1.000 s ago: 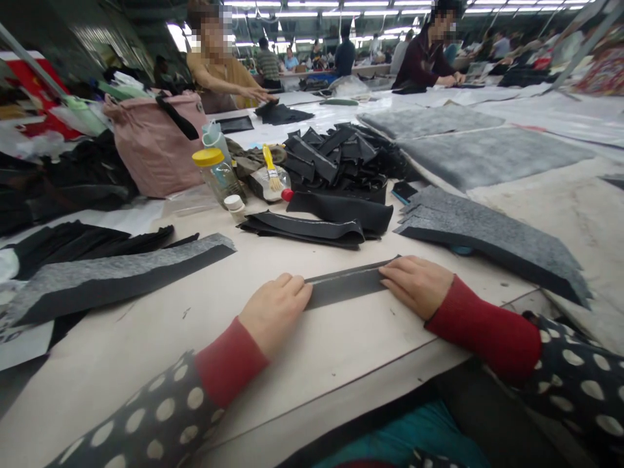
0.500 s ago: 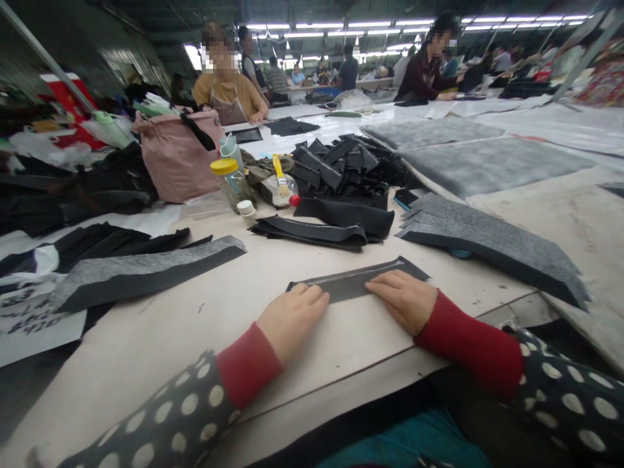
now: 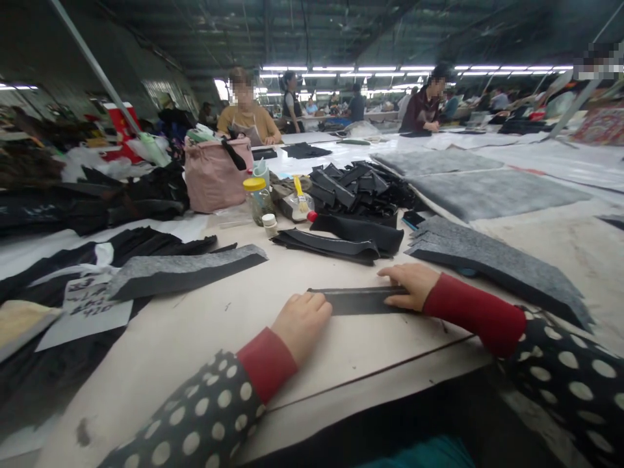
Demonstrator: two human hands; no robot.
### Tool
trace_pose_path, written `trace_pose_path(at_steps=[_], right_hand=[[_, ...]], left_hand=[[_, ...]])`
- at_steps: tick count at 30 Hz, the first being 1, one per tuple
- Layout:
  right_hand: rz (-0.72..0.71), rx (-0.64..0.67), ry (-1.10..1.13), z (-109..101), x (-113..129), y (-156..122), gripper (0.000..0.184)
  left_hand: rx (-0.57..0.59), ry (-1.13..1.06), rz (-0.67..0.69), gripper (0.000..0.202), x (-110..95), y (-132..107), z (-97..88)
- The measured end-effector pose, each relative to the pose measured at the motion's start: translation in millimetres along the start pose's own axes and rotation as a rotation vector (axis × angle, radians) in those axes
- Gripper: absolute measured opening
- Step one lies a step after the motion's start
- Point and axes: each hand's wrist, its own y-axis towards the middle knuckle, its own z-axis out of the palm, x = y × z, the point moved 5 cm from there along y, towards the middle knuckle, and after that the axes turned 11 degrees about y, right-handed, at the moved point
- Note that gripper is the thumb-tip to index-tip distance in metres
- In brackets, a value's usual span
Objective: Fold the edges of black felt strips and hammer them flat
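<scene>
A narrow black fabric strip [image 3: 358,300] lies flat on the table [image 3: 205,338] in front of me. My left hand [image 3: 303,323] rests on the strip's left end with its fingers curled down onto it. The strip's right end is covered by my right hand [image 3: 413,284], whose fingers lie flat and pressed together. Both sleeves are red at the cuff under dark polka-dot fabric.
Stacks of black strips [image 3: 336,246] and a heap of black pieces [image 3: 358,185] lie behind. Grey felt pieces [image 3: 492,263] lie right, another [image 3: 188,270] left. A yellow-lidded jar [image 3: 256,198], glue brush [image 3: 298,194], pink bag [image 3: 214,172] stand behind. Other people work at the far tables.
The view has tilted up and the scene shifted right. My right hand slid toward the strip's right end; the left hand stays on the left end.
</scene>
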Motion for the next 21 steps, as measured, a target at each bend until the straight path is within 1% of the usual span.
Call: trace_pose_path(at_steps=[1,3,4,6,7,9,11,13,15,16,18,19,21], right_hand=[[0.045,0.031,0.035,0.1,-2.6,-0.3,0.042],[0.131,0.102,0.151,1.2,-7.6,-3.5,0.033],[0.146,0.130,0.232,1.4,-8.4,-5.6,0.028],[0.113,0.162,0.428,-0.9,-6.3,-9.0,0.022],[0.085,0.153,0.521,-4.6,-4.5,-9.5,0.021],[0.066,0.075,0.647,-17.3,-3.0,-6.0,0.024],[0.085,-0.021,0.727,-33.1,-3.8,5.5,0.028],[0.099,-0.091,0.817,-48.2,-5.1,26.7,0.033],[0.104,-0.141,0.902,-60.4,-8.4,55.9,0.039],[0.103,-0.186,0.920,-66.3,-11.3,71.2,0.041],[0.104,-0.334,0.883,-77.4,-20.4,96.9,0.043],[0.110,-0.411,0.834,-81.6,-26.0,104.8,0.042],[0.128,-0.516,0.691,-85.0,-37.8,107.4,0.036]], left_hand=[[-0.002,-0.003,-0.002,0.015,0.4,-0.6,-0.3],[-0.013,-0.012,-0.006,0.014,0.8,-1.4,-1.3],[-0.026,-0.019,-0.004,0.014,0.7,-1.7,-2.2],[-0.072,-0.047,0.032,0.015,-1.8,-2.6,-5.7],[-0.105,-0.069,0.071,0.015,-4.4,-3.2,-8.1],[-0.170,-0.128,0.152,0.017,-10.2,-4.8,-13.0],[-0.194,-0.187,0.206,0.017,-14.7,-6.1,-15.0],[-0.173,-0.233,0.209,0.017,-15.6,-6.1,-12.9],[-0.131,-0.266,0.190,0.018,-13.7,-5.4,-8.5],[-0.110,-0.282,0.182,0.019,-12.3,-4.9,-6.3],[-0.078,-0.316,0.170,0.020,-9.2,-4.2,-3.2],[-0.067,-0.331,0.165,0.020,-7.9,-3.9,-2.3],[-0.055,-0.354,0.153,0.021,-5.9,-3.6,-1.4]])
